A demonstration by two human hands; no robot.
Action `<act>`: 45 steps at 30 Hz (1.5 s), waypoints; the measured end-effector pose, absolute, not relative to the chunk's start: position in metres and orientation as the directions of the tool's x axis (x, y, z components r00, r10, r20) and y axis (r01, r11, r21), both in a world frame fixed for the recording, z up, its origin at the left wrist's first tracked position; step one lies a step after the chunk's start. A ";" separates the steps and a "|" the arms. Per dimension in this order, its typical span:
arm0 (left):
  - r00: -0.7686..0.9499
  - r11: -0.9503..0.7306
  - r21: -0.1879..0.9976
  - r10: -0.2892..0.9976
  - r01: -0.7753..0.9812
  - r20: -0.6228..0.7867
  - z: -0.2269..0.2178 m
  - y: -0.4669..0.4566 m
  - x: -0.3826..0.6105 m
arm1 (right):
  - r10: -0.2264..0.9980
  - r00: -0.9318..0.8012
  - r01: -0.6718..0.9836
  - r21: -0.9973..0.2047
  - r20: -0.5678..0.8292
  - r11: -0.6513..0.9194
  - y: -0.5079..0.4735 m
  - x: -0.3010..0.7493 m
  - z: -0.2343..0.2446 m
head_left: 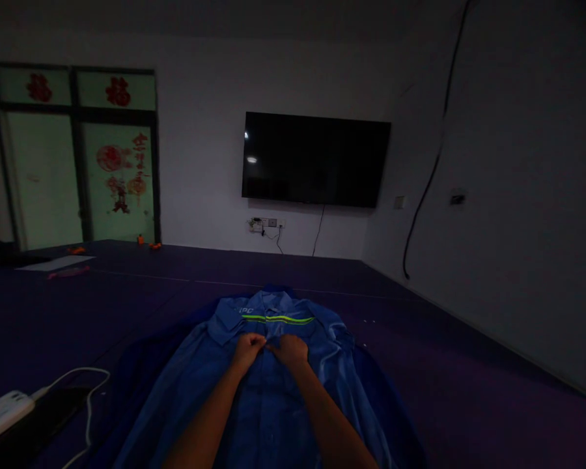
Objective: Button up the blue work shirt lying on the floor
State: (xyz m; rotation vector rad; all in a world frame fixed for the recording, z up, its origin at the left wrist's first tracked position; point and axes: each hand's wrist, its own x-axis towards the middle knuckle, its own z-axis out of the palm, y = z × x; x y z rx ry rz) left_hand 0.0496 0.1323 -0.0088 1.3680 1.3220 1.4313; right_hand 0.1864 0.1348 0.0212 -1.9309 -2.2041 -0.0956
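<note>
A blue work shirt [261,397] with a yellow-green stripe across the chest lies front up, its collar pointing away from me. White letters show on the chest at the left. My left hand [248,350] is closed in a pinch at the front placket, just below the stripe. Close beside it, my right hand [292,350] pinches the placket from the other side. The fingertips nearly meet, and any button between them is too small and dark to make out. Under the shirt spreads a darker blue garment [388,397].
The shirt lies on a dark purple surface [469,391]. At the lower left are a white power strip [4,415] with a white cable [88,407] and a dark flat object. Small orange items [155,246] sit near the glass door. A television [317,159] hangs on the wall.
</note>
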 end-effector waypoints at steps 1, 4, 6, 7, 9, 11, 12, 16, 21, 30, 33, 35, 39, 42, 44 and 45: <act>-0.151 -0.190 0.974 0.966 0.126 0.208 -0.010 0.132 0.049 | 0.975 -0.100 0.987 -0.101 0.201 0.122 0.135 0.186 0.019; -0.148 -0.184 0.978 0.969 0.094 0.197 -0.010 0.132 0.048 | 0.978 -0.043 0.987 -0.144 0.205 0.074 0.131 0.183 0.015; -0.154 -0.180 0.981 0.970 0.067 0.189 -0.008 0.130 0.047 | 0.978 -0.034 0.975 -0.206 0.206 0.077 0.124 0.183 0.015; -0.160 -0.176 0.983 0.970 0.050 0.182 -0.006 0.128 0.046 | 0.977 -0.046 0.963 -0.250 0.207 0.098 0.119 0.183 0.016; -0.170 -0.161 0.987 0.972 0.011 0.160 -0.004 0.121 0.046 | 0.973 -0.093 0.926 -0.341 0.211 0.163 0.109 0.187 0.020; -0.169 -0.142 0.990 0.976 -0.020 0.137 -0.003 0.110 0.047 | 0.967 -0.141 0.898 -0.383 0.213 0.216 0.098 0.190 0.022; -0.162 -0.132 0.991 0.979 -0.031 0.126 -0.003 0.102 0.048 | 0.961 -0.172 0.883 -0.397 0.219 0.249 0.091 0.192 0.021; -0.107 -0.083 0.992 0.992 -0.096 0.072 -0.009 0.066 0.053 | 0.898 -0.346 0.764 -0.474 0.271 0.438 0.063 0.197 0.008; -0.088 -0.077 0.994 0.994 -0.077 0.070 -0.012 0.032 0.055 | 0.877 -0.389 0.660 -0.579 0.283 0.479 0.038 0.206 -0.008; -0.051 -0.272 0.833 0.940 0.482 0.336 -0.010 0.041 0.052 | 0.862 -0.427 0.693 -0.514 0.274 0.506 0.031 0.205 0.001; 0.004 -0.309 0.749 0.926 0.586 0.378 -0.010 0.041 0.054 | 0.865 -0.428 0.733 -0.459 0.263 0.503 0.031 0.203 0.003; 0.011 -0.317 0.712 0.917 0.627 0.399 -0.010 0.039 0.055 | 0.865 -0.426 0.753 -0.427 0.264 0.501 0.031 0.202 0.005; 0.002 -0.320 0.705 0.911 0.632 0.412 -0.007 0.037 0.055 | 0.864 -0.439 0.776 -0.381 0.245 0.502 0.030 0.201 0.007; 0.012 -0.330 0.745 0.918 0.580 0.397 -0.004 0.037 0.054 | 0.864 -0.444 0.793 -0.345 0.238 0.503 0.029 0.200 0.008; 0.024 -0.314 0.796 0.935 0.518 0.353 -0.003 0.037 0.053 | 0.872 -0.432 0.809 -0.329 0.231 0.488 0.028 0.199 0.008; 0.036 -0.302 0.823 0.945 0.481 0.325 -0.002 0.037 0.053 | 0.877 -0.422 0.816 -0.327 0.228 0.477 0.028 0.199 0.009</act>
